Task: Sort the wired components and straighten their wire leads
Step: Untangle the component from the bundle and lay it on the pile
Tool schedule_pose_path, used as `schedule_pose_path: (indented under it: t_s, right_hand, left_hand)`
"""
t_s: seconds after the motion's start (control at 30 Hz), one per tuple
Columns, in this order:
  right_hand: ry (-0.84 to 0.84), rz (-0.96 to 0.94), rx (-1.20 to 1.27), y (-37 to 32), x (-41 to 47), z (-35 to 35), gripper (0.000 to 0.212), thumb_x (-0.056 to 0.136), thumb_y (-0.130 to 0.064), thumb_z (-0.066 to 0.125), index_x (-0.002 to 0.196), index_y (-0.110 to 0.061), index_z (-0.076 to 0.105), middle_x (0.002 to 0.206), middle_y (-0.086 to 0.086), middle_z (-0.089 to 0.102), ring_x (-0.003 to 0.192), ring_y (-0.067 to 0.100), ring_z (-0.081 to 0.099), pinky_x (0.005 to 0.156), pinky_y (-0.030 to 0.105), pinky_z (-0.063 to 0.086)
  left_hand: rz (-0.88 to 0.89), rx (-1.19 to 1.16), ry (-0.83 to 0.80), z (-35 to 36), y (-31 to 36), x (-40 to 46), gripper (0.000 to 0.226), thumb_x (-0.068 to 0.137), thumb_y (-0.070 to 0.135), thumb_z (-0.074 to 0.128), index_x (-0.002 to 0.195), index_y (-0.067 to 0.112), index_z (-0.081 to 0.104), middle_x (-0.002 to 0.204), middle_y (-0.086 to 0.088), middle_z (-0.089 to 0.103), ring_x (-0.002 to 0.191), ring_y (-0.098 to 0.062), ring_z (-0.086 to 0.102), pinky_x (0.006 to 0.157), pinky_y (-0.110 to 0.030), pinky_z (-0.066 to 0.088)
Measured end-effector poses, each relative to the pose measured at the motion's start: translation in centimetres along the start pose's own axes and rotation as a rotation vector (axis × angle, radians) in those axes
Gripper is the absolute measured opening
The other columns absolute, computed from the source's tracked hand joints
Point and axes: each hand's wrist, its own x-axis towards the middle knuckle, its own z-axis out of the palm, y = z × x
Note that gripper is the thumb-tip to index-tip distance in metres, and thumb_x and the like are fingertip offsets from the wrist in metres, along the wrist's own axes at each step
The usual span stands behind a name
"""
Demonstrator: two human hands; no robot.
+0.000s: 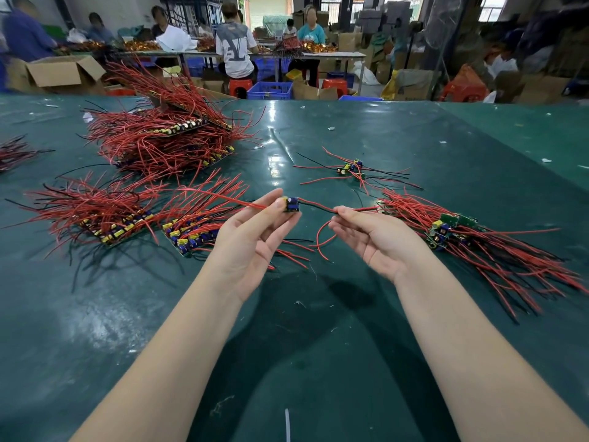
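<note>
Partway through, by the look of the green table (318, 346). Neat rows of boards with leads combed one way at 9 o'clock (105, 215) and just left of centre (191, 231), probably finished work. Behind them, at 10 to 11 o'clock, a tall tangled heap (159, 138) with leads splayed every way, likely waiting. A loose few boards (350, 169) at 1 o'clock and a further bundle (452, 231) at 3 o'clock, sorted or not cannot be told. So a fair share done, a good deal left.

One small board (291, 204) in hand near centre, raised off the table. Left hand (251, 237), palm up and tilted toward the camera, pinching that board between thumb tip and fingertips, other fingers loosely curled beneath. Right hand (379, 240), palm likewise turned up, fingers closed in a pinch on the red and black leads (318, 208) running right from the board. Leads drawn nearly taut between the two hands, a slight sag in the middle. A red loop (322, 237) hanging below the right hand, not yet straight. Both forearms reaching in from 6 o'clock, wrists well apart.
</note>
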Motion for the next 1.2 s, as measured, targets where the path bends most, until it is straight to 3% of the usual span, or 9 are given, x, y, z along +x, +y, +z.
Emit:
schedule_pose_path:
  t_s: [0.23, 0.37, 0.47, 0.6, 0.83, 1.07, 1.2]
  right_hand:
    - [-0.021, 0.036, 0.004, 0.4, -0.1, 0.4, 0.012, 0.086, -0.001, 0.065, 0.076, 0.002, 0.071, 0.070, 0.012, 0.072, 0.061, 0.016, 0.071, 0.054, 0.017, 0.054]
    - [-0.032, 0.008, 0.098, 0.0, -0.1, 0.3, 0.019, 0.088, -0.001, 0.063, 0.072, 0.000, 0.073, 0.076, 0.013, 0.073, 0.069, 0.020, 0.073, 0.058, 0.018, 0.056]
    - [-0.073, 0.003, 0.165, -0.3, -0.2, 0.3, 0.014, 0.088, -0.004, 0.064, 0.079, -0.001, 0.073, 0.084, 0.014, 0.074, 0.078, 0.021, 0.074, 0.059, 0.019, 0.056]
    - [-0.106, -0.016, 0.137, -0.5, -0.3, 0.3, 0.020, 0.086, -0.010, 0.066, 0.071, -0.009, 0.079, 0.086, 0.010, 0.075, 0.081, 0.017, 0.074, 0.060, 0.017, 0.056]
    - [-0.160, 0.010, 0.194, -0.5, -0.4, 0.6, 0.010, 0.071, -0.015, 0.070, 0.069, -0.010, 0.079, 0.078, 0.005, 0.075, 0.074, 0.011, 0.073, 0.059, 0.015, 0.055]
    - [-0.156, -0.051, 0.137, -0.6, -0.4, 0.5, 0.012, 0.080, -0.013, 0.068, 0.074, -0.011, 0.079, 0.083, 0.007, 0.075, 0.077, 0.015, 0.073, 0.061, 0.017, 0.056]
    - [-0.152, -0.076, 0.133, -0.7, -0.5, 0.6, 0.009, 0.074, -0.013, 0.070, 0.076, -0.009, 0.078, 0.083, 0.008, 0.074, 0.075, 0.017, 0.073, 0.063, 0.021, 0.057]
  left_hand:
    - [-0.110, -0.022, -0.138, 0.2, -0.3, -0.3, 0.019, 0.071, 0.005, 0.062, 0.079, 0.007, 0.079, 0.078, -0.008, 0.073, 0.073, -0.013, 0.072, 0.069, -0.022, 0.057]
    - [-0.077, -0.052, -0.071, 0.2, 0.0, 0.0, 0.016, 0.070, 0.006, 0.063, 0.074, 0.008, 0.079, 0.076, -0.007, 0.072, 0.071, -0.013, 0.071, 0.067, -0.022, 0.057]
    - [-0.012, -0.045, 0.013, -0.1, 0.3, 0.3, 0.014, 0.077, 0.004, 0.063, 0.081, 0.006, 0.077, 0.078, -0.007, 0.072, 0.073, -0.015, 0.071, 0.069, -0.023, 0.057]
    - [0.056, 0.027, 0.085, -0.5, 0.2, 0.7, 0.013, 0.088, -0.002, 0.058, 0.096, 0.004, 0.066, 0.080, -0.008, 0.074, 0.078, -0.017, 0.072, 0.072, -0.023, 0.057]
    - [0.072, 0.044, 0.094, -0.7, 0.3, 0.7, 0.013, 0.088, -0.002, 0.058, 0.097, 0.004, 0.066, 0.081, -0.008, 0.074, 0.078, -0.016, 0.072, 0.074, -0.023, 0.057]
    - [0.018, -0.031, 0.077, -0.5, 0.5, 0.5, 0.010, 0.090, -0.001, 0.057, 0.095, 0.003, 0.065, 0.077, -0.007, 0.073, 0.074, -0.014, 0.071, 0.070, -0.022, 0.057]
    - [0.024, -0.032, 0.090, -0.6, 0.6, 0.6, 0.009, 0.090, -0.001, 0.057, 0.095, 0.003, 0.064, 0.078, -0.006, 0.073, 0.075, -0.014, 0.072, 0.070, -0.022, 0.057]
